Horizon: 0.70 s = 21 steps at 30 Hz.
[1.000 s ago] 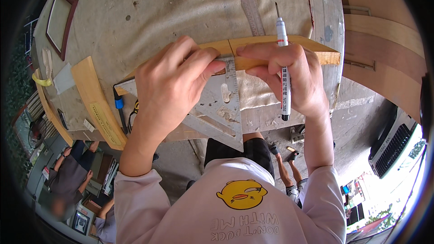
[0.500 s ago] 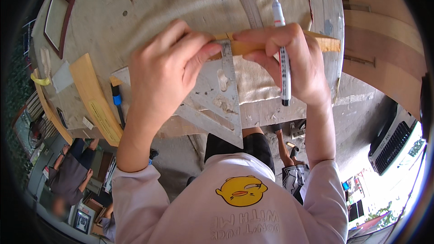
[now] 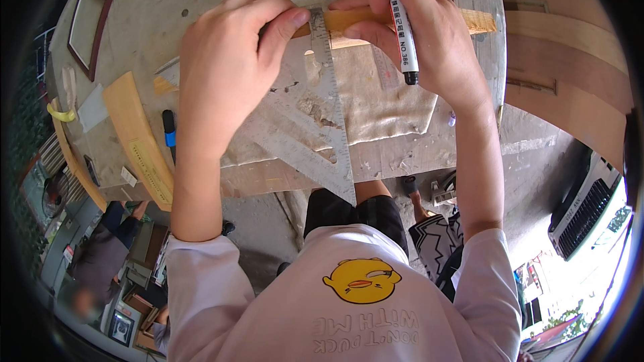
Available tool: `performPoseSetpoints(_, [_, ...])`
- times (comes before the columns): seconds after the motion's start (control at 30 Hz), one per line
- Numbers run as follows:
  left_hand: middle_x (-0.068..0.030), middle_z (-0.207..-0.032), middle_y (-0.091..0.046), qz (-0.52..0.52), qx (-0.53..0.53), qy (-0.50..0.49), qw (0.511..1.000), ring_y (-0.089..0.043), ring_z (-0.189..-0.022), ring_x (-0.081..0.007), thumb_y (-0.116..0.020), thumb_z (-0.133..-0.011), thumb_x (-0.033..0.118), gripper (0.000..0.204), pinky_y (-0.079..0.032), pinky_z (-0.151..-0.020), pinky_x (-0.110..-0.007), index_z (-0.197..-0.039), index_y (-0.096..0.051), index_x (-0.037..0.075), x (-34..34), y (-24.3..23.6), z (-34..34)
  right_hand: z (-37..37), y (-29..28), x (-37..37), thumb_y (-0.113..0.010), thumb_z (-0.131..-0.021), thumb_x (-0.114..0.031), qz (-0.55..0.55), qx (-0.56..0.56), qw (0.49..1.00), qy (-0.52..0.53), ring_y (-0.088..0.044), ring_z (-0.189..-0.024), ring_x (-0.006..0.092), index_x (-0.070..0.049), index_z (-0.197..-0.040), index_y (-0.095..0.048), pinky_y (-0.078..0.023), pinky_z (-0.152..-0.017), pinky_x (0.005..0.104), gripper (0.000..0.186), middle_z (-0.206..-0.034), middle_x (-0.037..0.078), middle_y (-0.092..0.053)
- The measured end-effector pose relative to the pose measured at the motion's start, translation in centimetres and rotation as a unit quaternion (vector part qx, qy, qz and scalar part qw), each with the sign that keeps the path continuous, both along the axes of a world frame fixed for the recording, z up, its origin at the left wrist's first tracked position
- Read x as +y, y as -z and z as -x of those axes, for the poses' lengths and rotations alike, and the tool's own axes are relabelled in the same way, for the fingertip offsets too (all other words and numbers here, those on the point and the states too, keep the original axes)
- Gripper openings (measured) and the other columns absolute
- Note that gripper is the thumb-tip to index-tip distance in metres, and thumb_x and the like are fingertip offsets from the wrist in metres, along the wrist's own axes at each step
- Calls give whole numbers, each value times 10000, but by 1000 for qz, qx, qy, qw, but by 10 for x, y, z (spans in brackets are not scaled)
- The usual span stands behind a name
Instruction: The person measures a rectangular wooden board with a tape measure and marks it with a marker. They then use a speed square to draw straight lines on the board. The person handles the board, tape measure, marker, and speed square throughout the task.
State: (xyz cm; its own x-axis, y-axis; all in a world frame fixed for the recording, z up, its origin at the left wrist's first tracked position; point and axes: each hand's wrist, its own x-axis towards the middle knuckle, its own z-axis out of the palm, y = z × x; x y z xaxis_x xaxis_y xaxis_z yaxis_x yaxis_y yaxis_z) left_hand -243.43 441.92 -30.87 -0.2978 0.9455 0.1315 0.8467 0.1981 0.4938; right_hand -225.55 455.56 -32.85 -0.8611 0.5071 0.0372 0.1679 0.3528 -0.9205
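My left hand [image 3: 231,70] is closed on a narrow wooden strip [image 3: 477,21], its thumb by the top corner of a metal triangle square [image 3: 318,110]. The square's edge lies against the strip and its long point hangs toward my body. My right hand [image 3: 433,40] is closed round a white marker [image 3: 404,40], black end toward me; the far end of the marker runs out at the top of the view. Thumb and forefinger of that hand also pinch the strip, just right of the square. The strip's left end is hidden by my left hand.
Beige cloth [image 3: 392,107] covers part of the worktable, with a clear ruler [image 3: 382,67] on it. At left lie a wooden board [image 3: 137,141], a blue-and-black pen [image 3: 169,127] and a dark red frame [image 3: 100,33]. Large wood sheets [image 3: 570,47] stand right. A person [image 3: 100,255] is at lower left.
Both hands have moved away from my body, carrying the strip, square and marker with them. The marker's tip has passed out at the top, and more of the cloth shows.
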Motion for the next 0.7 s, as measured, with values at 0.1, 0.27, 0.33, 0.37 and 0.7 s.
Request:
performPoseSetpoints(0.1, [-92,-770,-623,17,2,-27,999,-631,-662,-328,-704,-890,252,176,-477,-579,-398,-839,-731,85,-3,-4,-10,-4,5,-2,-725,-852,-55,-139,22,990,-15,-706,-813,242,-43,-937,-475,-523,-686,319,265,-938,103,-734])
performPoseSetpoints(0.27, [-100,-786,-624,-17,12,-85,996,-636,-675,-322,-711,-866,186,125,-487,-607,-405,-825,-715,68,-24,4,-33,-8,11,-19,-759,-827,-58,-185,34,982,-16,-722,-796,224,-47,-976,-497,-545,-621,319,302,-948,84,-735])
performPoseSetpoints(0.33, [-111,-810,-634,-21,25,-96,995,-634,-684,-319,-701,-861,116,79,-484,-629,-388,-843,-708,39,-27,5,-37,-9,23,-24,-757,-834,-116,-162,69,984,16,-721,-756,283,-84,-1062,-549,-543,-597,367,310,-865,57,-722])
performPoseSetpoints(0.37, [-107,-788,-621,-40,42,-98,993,-625,-677,-318,-706,-853,122,88,-483,-639,-395,-811,-699,45,-25,6,-39,-10,23,-23,-760,-826,-81,-159,62,985,20,-725,-770,268,-74,-1039,-531,-550,-609,349,312,-903,68,-731])
performPoseSetpoints(0.7, [-86,-741,-589,-83,53,-147,984,-623,-728,-256,-750,-808,175,150,-449,-732,-383,-766,-697,41,-32,14,-51,-7,13,-33,-730,-844,39,-120,38,992,2,-716,-887,234,-67,-957,-366,-557,-743,311,395,-1053,145,-738])
